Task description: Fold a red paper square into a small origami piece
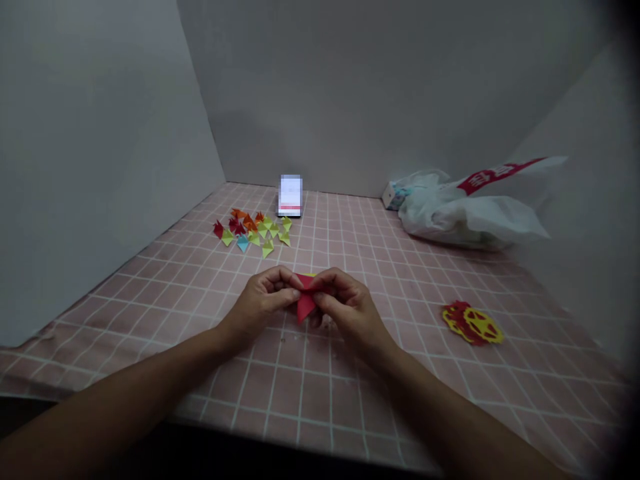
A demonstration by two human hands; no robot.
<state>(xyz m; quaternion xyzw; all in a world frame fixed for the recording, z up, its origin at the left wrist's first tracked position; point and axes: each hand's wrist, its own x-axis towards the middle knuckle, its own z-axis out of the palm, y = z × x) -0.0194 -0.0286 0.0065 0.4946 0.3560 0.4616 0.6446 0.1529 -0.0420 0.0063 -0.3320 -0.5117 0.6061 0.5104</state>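
Observation:
A folded piece of red paper (305, 307) is held up between both hands above the middle of the table. My left hand (267, 297) pinches its left side with thumb and fingers. The right side is gripped by my right hand (347, 303), its thumb pressing on the front of the paper. One corner of the red paper points downward. Behind it a strip of yellow (310, 274) shows, mostly hidden; whether it is part of the same paper I cannot tell.
Several small folded paper pieces (255, 231), yellow, red, orange and blue, lie at the back left. A lit phone (290, 196) stands behind them. At the back right are a white plastic bag (450, 213) and a small box (393, 195). Red and yellow cut-outs (473, 323) lie right.

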